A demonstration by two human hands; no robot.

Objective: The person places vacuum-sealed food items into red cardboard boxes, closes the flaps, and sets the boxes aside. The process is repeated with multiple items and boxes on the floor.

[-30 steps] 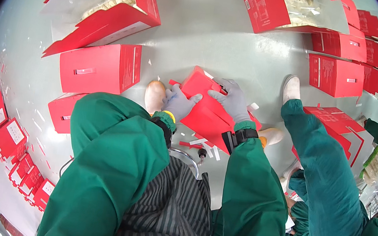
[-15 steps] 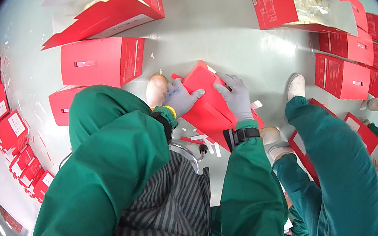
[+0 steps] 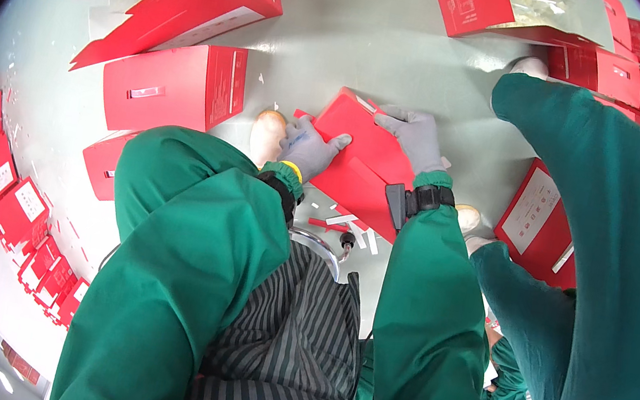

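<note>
A red cardboard box [image 3: 367,165], seemingly flattened or folded, is tilted between my two grey-gloved hands. My left hand [image 3: 311,151] grips its left edge, thumb on top and the other fingers partly hidden. At the far right edge, my right hand [image 3: 416,138] holds the box with its fingers over the rim, beside a small white strip. White paper strips [image 3: 365,235] and a red scrap [image 3: 328,225] lie on the floor just below the box.
Red boxes with handles [image 3: 157,95] stand at the left, and an open one [image 3: 190,16] lies behind. More boxes [image 3: 620,76] are at the far right. A co-worker's teal-trousered leg [image 3: 628,207] is close on my right, beside a red box [image 3: 532,221]. A curved metal bar [image 3: 321,249] is before my apron.
My right hand has shifted slightly up along the box's far edge, and the box has turned a little. The co-worker's legs on the right have moved, covering more boxes.
</note>
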